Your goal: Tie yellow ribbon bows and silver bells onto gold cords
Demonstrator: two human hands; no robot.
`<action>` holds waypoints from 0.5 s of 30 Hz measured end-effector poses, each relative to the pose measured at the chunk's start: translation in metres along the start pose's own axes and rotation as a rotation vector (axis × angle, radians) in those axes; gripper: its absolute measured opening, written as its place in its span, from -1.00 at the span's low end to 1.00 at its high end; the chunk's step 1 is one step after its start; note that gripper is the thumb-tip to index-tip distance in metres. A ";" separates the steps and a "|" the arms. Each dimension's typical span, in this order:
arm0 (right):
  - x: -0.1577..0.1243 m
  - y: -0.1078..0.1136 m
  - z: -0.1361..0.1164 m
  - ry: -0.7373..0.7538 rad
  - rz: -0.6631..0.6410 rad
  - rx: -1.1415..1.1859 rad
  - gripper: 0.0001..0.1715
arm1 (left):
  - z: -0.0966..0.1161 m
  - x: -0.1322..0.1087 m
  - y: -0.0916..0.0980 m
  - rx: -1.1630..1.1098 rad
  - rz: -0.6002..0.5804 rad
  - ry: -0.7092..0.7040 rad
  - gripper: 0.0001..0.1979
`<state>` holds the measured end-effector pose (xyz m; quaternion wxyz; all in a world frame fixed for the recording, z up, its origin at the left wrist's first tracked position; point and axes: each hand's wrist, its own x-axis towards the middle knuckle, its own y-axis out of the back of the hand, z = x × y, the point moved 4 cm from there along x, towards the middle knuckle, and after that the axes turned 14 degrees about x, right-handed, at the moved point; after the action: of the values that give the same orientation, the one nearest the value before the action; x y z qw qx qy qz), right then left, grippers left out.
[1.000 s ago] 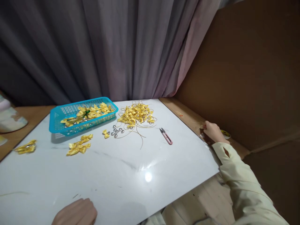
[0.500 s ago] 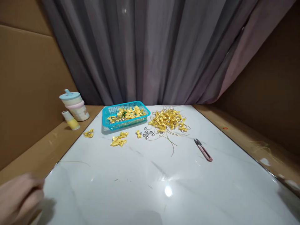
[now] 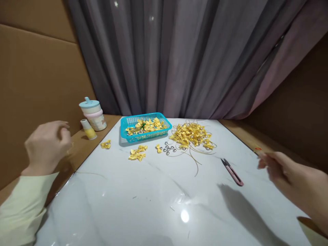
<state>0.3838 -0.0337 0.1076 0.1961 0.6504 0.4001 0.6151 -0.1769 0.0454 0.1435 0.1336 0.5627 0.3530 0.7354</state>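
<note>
My left hand (image 3: pixel 48 143) hangs over the left edge of the table, blurred, with its fingers curled in. What it may hold is hidden. On the right, my right hand (image 3: pixel 289 177) is raised above the table with thumb and fingers pinched together. Anything between those fingertips is too small to make out. Thread snips (image 3: pixel 232 172) with pink handles lie to the left of my right hand. A heap of yellow ribbon bows (image 3: pixel 191 133) with cords sits at the back right. Several silver beads (image 3: pixel 168 149) lie beside a single bow (image 3: pixel 158 148).
A turquoise basket (image 3: pixel 123 131) holding more bows stands at the back. Loose bows (image 3: pixel 137 155) lie in front of it, with another small bunch (image 3: pixel 105 144) at the left edge. A lidded cup (image 3: pixel 95 116) and a small tube (image 3: pixel 89 130) stand beyond that edge.
My left hand has risen and moved forward from the lower left corner. My right hand has come into view from the right. The view has shifted slightly left.
</note>
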 end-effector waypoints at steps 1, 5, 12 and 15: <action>0.007 -0.009 -0.013 0.094 -0.025 0.021 -0.86 | -0.004 0.002 -0.009 0.118 -0.130 0.056 -0.69; 0.020 -0.049 -0.036 0.237 -0.174 0.040 -0.69 | -0.034 0.003 -0.026 0.359 -0.418 0.203 -0.62; 0.039 -0.106 -0.035 0.074 -0.449 -0.091 -0.72 | -0.061 0.003 -0.052 0.308 -0.528 0.249 -0.46; 0.046 -0.128 -0.027 -0.056 -0.578 0.017 -0.66 | -0.067 0.004 -0.066 0.258 -0.547 0.254 -0.43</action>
<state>0.3190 0.0722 0.0457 0.3688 0.5278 0.5684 0.5121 -0.2529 0.0703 0.0940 0.2088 0.3632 0.5951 0.6858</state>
